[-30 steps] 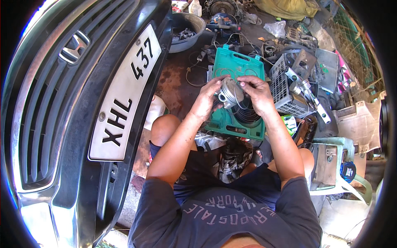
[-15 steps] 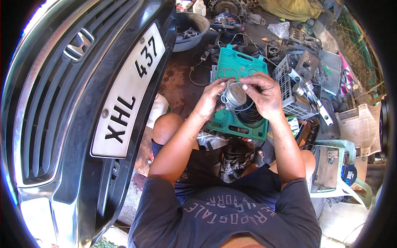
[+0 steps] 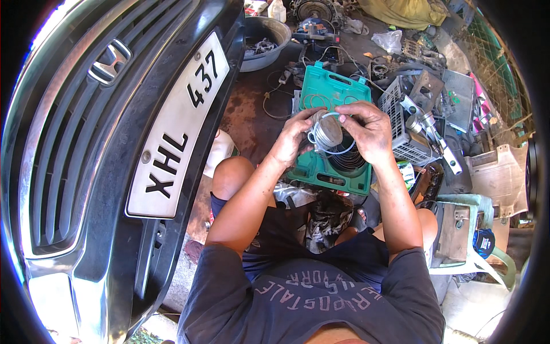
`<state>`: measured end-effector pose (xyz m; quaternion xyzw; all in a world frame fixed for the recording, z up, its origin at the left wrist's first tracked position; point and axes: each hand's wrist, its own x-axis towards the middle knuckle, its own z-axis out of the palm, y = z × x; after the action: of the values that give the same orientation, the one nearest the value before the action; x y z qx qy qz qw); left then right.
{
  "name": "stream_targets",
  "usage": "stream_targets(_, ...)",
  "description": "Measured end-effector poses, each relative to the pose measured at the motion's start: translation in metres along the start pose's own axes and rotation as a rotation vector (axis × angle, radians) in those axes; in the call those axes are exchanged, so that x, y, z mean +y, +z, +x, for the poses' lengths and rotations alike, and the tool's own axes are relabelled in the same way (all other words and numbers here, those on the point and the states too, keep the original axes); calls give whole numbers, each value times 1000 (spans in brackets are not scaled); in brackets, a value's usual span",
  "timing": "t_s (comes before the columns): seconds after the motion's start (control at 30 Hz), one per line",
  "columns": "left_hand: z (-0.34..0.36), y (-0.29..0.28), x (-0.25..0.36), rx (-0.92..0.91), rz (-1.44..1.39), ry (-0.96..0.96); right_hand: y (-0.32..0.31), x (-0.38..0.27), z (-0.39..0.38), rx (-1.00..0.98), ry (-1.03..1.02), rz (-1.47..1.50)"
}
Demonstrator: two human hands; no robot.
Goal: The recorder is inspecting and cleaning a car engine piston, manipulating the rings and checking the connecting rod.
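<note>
In the head view, my left hand (image 3: pixel 291 140) is clamped around the side of a grey metal piston (image 3: pixel 329 133), which I hold up in front of me, tilted, with its flat round face partly toward me. My right hand (image 3: pixel 369 133) is just beside it, thumb and forefinger pinched together on a thin, pale ring (image 3: pixel 345 152). The ring bows across the piston's face and past its lower edge; I can't tell whether any part of it sits in a groove. How my left fingers lie behind the piston is hidden from me. Below and beyond my hands is an unfolded teal case (image 3: pixel 332 86), with a stack of dark rings (image 3: pixel 349 160) in its nearer half, close to my right wrist. To the right of the case stands a grey plastic crate (image 3: pixel 421 153), a metal bar lying against it. Farther off, left of the case, a grey basin (image 3: pixel 275 57) holds small metal parts. The car's front (image 3: pixel 103 229) fills my left side, its pale number plate (image 3: pixel 172 155) facing me. On my lower right is a pale green chair (image 3: pixel 487 209) with a dark blue cap (image 3: pixel 484 242) near it.
</note>
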<state>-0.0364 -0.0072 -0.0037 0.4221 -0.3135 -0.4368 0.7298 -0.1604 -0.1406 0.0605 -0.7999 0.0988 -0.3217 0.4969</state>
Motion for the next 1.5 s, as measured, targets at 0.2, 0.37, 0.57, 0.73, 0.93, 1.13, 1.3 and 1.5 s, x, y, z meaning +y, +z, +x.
stream_targets(0.2, -2, 1, 1, -44, 4, 63, 0, -1, 0, -3, -61, -15)
stream_targets(0.37, -1, 2, -2, 4, 59, 114, 3, -1, -2, 10, -64, -23)
stream_targets(0.57, -3, 3, 0, 20, 90, 25, 2, -2, -1, 10, -19, -21)
stream_targets(0.73, -1, 4, -2, 28, 98, 37, 2, 0, -1, 15, -35, -25)
stream_targets(0.93, 0, 5, -4, 46, 64, 50, 4, 2, -1, 11, -63, -23)
stream_targets(1.13, -2, 9, 2, 70, 59, 43, 1, 2, -1, 27, -49, 49)
stream_targets(1.3, -1, 9, 2, 87, 63, 29, 0, 1, -1, 32, -46, 51)
stream_targets(1.5, -1, 7, 4, 110, -41, 4, -8, -7, 0, 8, -35, 45)
